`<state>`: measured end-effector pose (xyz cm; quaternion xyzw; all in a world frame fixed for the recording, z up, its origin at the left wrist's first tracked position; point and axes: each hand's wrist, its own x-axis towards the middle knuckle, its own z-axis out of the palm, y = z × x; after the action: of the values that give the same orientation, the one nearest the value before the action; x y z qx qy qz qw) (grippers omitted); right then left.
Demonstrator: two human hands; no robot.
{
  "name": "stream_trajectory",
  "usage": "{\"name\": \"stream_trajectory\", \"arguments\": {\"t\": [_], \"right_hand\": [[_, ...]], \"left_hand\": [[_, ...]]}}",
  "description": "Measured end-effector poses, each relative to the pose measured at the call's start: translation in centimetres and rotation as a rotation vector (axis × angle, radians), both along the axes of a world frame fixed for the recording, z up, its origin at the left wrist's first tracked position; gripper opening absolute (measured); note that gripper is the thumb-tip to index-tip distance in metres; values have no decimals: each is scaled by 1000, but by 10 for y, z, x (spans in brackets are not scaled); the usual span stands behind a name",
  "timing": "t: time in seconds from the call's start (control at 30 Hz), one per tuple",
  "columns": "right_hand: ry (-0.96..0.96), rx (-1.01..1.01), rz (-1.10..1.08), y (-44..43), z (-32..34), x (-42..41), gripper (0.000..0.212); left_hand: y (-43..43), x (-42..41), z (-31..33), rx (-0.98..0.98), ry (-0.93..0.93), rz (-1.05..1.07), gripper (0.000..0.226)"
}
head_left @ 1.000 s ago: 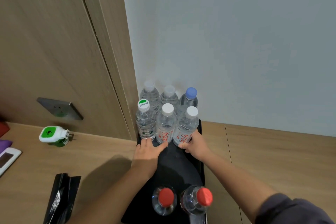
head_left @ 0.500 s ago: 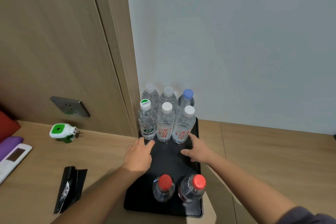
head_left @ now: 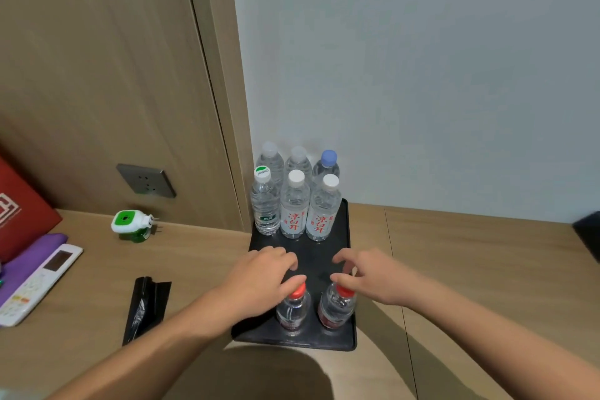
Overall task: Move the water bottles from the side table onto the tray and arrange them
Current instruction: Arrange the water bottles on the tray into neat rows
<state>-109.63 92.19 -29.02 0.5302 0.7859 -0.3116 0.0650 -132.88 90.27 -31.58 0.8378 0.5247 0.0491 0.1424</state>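
A black tray (head_left: 344, 237) lies on the wooden table against the wall. Several clear water bottles stand in two rows at its far end, among them a green-capped bottle (head_left: 265, 204), two white-capped bottles with red lettering (head_left: 293, 206) (head_left: 322, 209) and a blue-capped bottle (head_left: 327, 164). Two red-capped bottles (head_left: 292, 308) (head_left: 336, 307) stand at the tray's near end. My left hand (head_left: 259, 282) hovers over the left red cap, fingers loosely curved, thumb near the cap. My right hand (head_left: 367, 279) hovers over the right red cap the same way. Neither hand grips anything.
A green and white plug-in device (head_left: 131, 224) lies left of the tray under a wall socket (head_left: 146, 180). A black plastic bag (head_left: 144, 307) lies nearer. A white remote (head_left: 35, 282), purple cloth and red box sit at the far left. A dark object (head_left: 589, 234) shows at the right edge.
Both hands have pulled back from the far bottles to the two red-capped bottles at the near end. The far bottles stay in their rows.
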Motion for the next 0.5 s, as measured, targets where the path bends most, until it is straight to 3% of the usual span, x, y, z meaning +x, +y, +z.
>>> {"name": "stream_trajectory", "arguments": {"t": [0.13,0.27,0.37,0.5], "right_hand": [[-200,105,136,-8,6,1,45],[-346,180,245,-17,0,-5,41],[-378,243,271,-21,-7,-7,37],[-296,248,217,-15,-5,-13,27]], "left_hand": [[-2,11,8,17,127,-49,43],[-7,20,10,21,240,-119,40],[-11,26,9,15,274,-162,32],[6,13,15,-21,244,-70,22]]}}
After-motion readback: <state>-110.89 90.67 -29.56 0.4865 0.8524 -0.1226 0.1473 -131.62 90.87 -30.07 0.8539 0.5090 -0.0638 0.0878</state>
